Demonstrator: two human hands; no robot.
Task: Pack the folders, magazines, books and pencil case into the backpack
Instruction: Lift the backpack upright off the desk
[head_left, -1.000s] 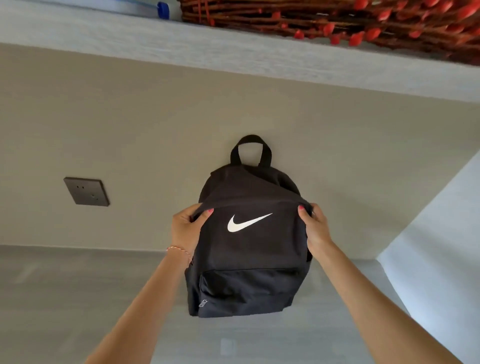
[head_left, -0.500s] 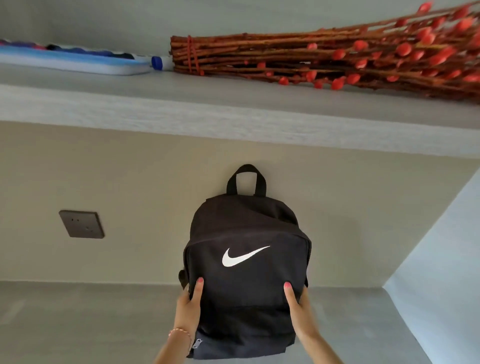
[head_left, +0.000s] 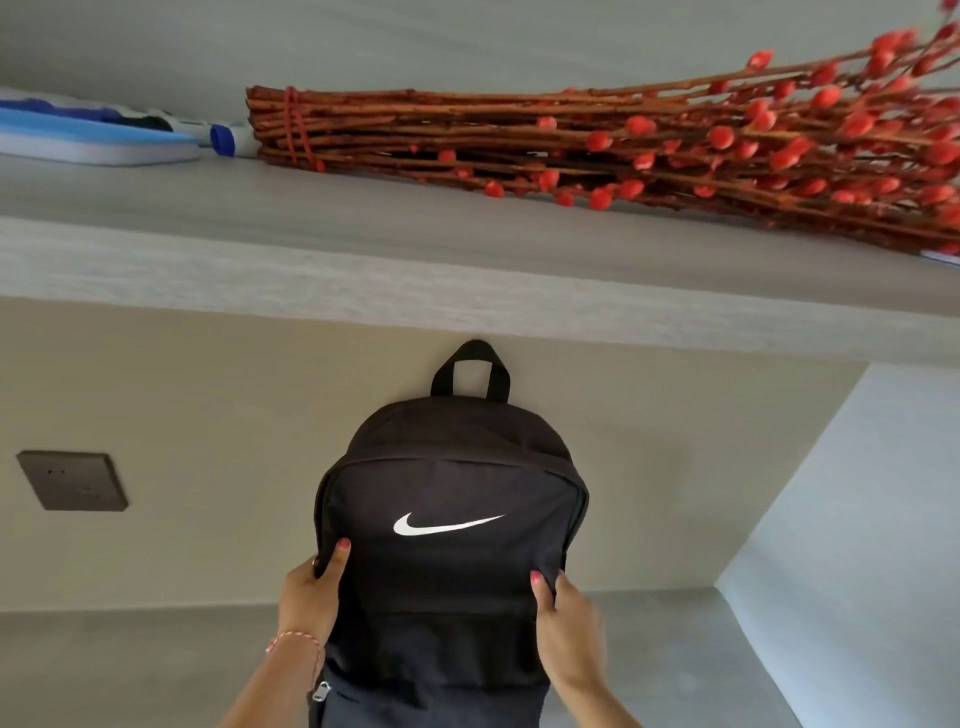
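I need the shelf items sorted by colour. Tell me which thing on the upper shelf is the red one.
The bundle of twigs with red buds, lying across the right of the shelf. The flat case and capped bottle at its left are blue.

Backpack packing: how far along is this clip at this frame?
Nothing shows as packed. The backpack stands upright against the wall under the shelf, its main zip looking closed. In hand: the left hand and right hand grip its two sides. Left to do: open it and load the folders, magazines, books and pencil case, none of which are in view.
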